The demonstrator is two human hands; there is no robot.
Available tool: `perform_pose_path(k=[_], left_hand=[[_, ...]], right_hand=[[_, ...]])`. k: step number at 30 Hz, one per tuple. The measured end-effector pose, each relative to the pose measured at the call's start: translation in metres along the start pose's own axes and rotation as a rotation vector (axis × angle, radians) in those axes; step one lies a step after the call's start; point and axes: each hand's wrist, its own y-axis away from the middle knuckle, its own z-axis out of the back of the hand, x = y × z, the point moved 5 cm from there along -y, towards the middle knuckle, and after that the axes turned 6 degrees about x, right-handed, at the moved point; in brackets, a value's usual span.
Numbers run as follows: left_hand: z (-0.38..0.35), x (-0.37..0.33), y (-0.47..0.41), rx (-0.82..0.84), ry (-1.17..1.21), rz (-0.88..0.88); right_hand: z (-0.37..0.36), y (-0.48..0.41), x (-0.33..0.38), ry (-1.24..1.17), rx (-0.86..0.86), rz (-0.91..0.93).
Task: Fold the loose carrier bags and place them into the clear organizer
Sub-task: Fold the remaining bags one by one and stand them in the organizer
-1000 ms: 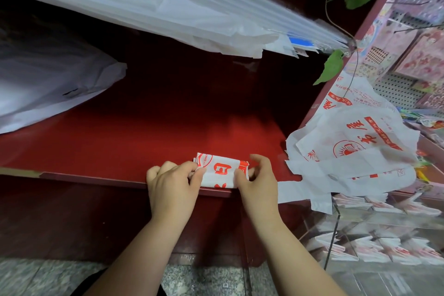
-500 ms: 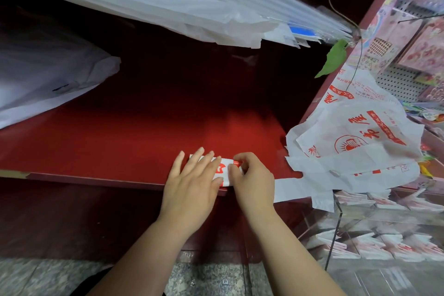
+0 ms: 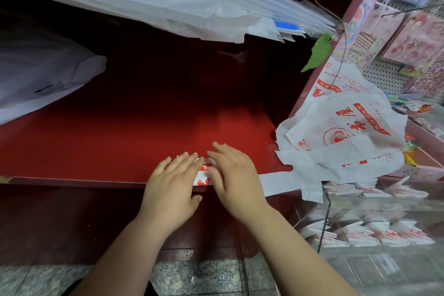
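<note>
Hands lie flat side by side at the front edge of the red shelf (image 3: 120, 146): our left hand (image 3: 171, 185) and right hand (image 3: 234, 175), fingers straight, press down on the folded carrier bag (image 3: 203, 175), of which only a white-and-red strip shows between them. Loose carrier bags (image 3: 343, 137) sit heaped just to the right, above the clear organizer (image 3: 328, 214), where folded bags lie in its compartments.

The glossy shelf board (image 3: 108, 146) is deep red. The small folded plastic bag (image 3: 202, 177) is white with red print. The heap of loose carrier bags (image 3: 346, 115) is white too, with red lettering and a round sun emblem. The stone floor (image 3: 204, 274) is speckled grey.
</note>
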Motion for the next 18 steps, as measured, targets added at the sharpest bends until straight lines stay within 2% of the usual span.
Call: perform_pose_path(k=[4, 8, 12, 15, 18], left_hand=[[0.006, 0.01, 0.005, -0.035, 0.086, -0.01], [0.014, 0.019, 0.011, -0.089, 0.185, -0.022], [0.028, 0.029, 0.016, -0.108, 0.376, 0.052], [0.045, 0.022, 0.019, -0.095, 0.673, 0.164], [0.051, 0.004, 0.02, -0.066, 0.867, 0.268]], right_hand=[[-0.014, 0.014, 0.0, 0.102, 0.179, 0.099], [-0.008, 0.016, -0.005, 0.132, 0.101, 0.105], [0.005, 0.018, -0.005, 0.004, 0.06, 0.107], [0.021, 0.026, -0.005, -0.216, 0.049, 0.113], [0.039, 0.04, -0.016, -0.49, 0.088, -0.077]])
